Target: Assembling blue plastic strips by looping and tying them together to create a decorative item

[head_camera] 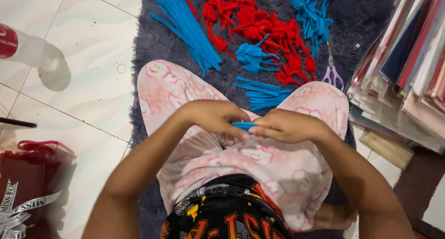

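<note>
My left hand (212,117) and my right hand (287,126) meet over my lap, both pinching one blue pipe cleaner piece (243,126) between their fingertips. Only a short blue bit shows between the hands. I sit cross-legged in pink patterned trousers (259,165) on a grey fuzzy rug (153,44). Just ahead of my knees lie short blue pipe cleaner pieces (262,93).
On the rug lie a bundle of long blue pipe cleaners (185,25), red folded shapes (264,30), blue folded shapes (313,14) and purple-handled scissors (333,72). Stacked wrapped sheets (408,67) stand at right. A clear bottle (32,51) and a dark red bag (32,174) sit on the white tiles at left.
</note>
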